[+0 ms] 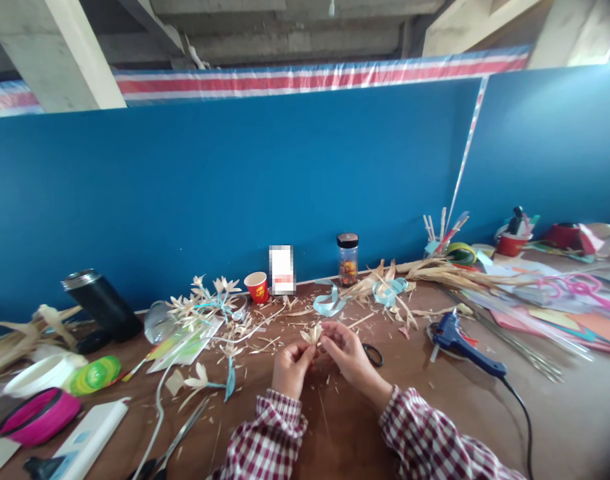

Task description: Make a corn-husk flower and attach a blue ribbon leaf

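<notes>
A small pale flower (312,334), built from what look like dried corn-husk petals, is held upright over the brown table (335,433). My left hand (289,368) is closed, pinching its base between thumb and fingers. From the other side my right hand (352,360) brings thumb and fingertips together at the petals' right edge. Just beyond my right wrist lies a black loop (373,355), partly hidden by the hand. Husk scraps are scattered around both hands. To the left are a finished-looking flower with a blue-wrapped stem (229,373) and scissors (185,427).
Husk flowers (219,297), a red paper cup (257,288) and a dark-lidded jar (348,260) stand near the blue partition (285,167). A blue glue gun (465,347) with its cord lies right. At left are a black flask (102,307) and a power strip (92,437).
</notes>
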A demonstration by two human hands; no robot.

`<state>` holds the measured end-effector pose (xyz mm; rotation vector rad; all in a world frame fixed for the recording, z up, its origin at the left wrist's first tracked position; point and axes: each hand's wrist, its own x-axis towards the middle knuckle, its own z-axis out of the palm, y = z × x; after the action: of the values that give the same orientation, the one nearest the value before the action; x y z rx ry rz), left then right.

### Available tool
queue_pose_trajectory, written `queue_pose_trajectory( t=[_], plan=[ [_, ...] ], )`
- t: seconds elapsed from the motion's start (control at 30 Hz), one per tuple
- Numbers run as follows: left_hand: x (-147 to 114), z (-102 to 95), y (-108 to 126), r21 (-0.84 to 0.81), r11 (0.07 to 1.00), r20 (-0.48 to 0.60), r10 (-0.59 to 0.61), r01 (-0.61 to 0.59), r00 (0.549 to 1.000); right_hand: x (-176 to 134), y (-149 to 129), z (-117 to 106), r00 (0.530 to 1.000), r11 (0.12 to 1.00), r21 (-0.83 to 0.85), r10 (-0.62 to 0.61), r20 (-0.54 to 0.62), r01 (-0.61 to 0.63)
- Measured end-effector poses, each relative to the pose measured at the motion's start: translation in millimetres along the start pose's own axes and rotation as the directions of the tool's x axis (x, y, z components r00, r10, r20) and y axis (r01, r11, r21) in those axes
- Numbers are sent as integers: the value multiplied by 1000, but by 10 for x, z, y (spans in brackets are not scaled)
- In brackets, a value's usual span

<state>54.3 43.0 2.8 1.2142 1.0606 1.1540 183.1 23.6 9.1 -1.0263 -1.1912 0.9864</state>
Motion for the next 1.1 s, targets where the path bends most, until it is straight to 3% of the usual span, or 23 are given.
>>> queue_pose_trajectory(
  t=[0.1, 0.2, 0.27, 0.33, 0.47, 0.83, 1.1],
  plan=[
    [-17, 5, 24, 158, 983, -9, 100, -98, 995, -38, -83, -24, 960, 923, -317, -261, -99, 218],
    [-43, 22, 66, 212, 968, 12, 135, -134, 991, -59, -173, -60, 874, 724, -559, -486, 1, 404],
    [-54, 35, 85, 198, 972, 17, 128, -129, 992, -61, -216, -79, 833, 613, -636, -547, 86, 468],
    [-55, 40, 87, 195, 973, 7, 121, -120, 993, -60, -240, -92, 823, 554, -679, -551, 133, 481],
    [-41, 27, 50, 222, 968, -9, 118, -113, 993, -59, -247, -107, 834, 531, -710, -533, 145, 463],
    [-62, 29, 61, 333, 919, -70, 247, -210, 967, -44, -258, -144, 827, 416, -777, -514, 228, 472],
    [-82, 41, 56, 347, 907, -72, 281, -240, 957, -29, -236, -158, 843, 429, -784, -495, 211, 448]
  ],
)
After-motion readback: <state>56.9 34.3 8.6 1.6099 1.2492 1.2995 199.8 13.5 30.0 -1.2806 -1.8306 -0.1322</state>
